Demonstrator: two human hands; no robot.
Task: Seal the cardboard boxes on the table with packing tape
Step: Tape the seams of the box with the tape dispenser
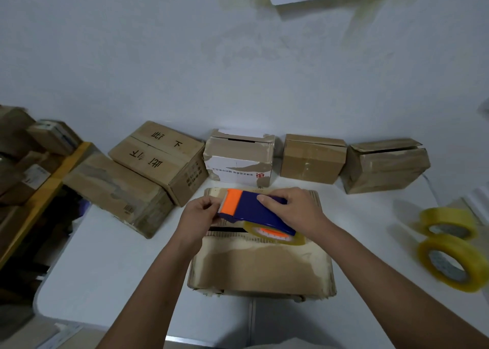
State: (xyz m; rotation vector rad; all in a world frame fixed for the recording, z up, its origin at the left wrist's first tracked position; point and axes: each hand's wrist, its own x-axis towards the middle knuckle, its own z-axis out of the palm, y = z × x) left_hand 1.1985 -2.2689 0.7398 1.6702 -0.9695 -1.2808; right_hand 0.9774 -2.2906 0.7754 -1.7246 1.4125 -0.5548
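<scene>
A worn cardboard box (262, 266) lies on the white table (119, 264) right in front of me, its top flaps meeting at a dark gap. Above it my right hand (293, 211) grips a blue and orange tape dispenser (254, 211) holding a clear roll. My left hand (199, 215) pinches at the dispenser's orange toothed end, where the tape end sits; the tape itself is too clear to make out.
Several cardboard boxes line the wall: two long ones (158, 161) at the left, a white-fronted one (238, 158), a small one (312, 158), a crumpled one (383, 166). Two yellowish tape rolls (447, 245) lie at the right. Shelves with parcels (26, 158) stand left.
</scene>
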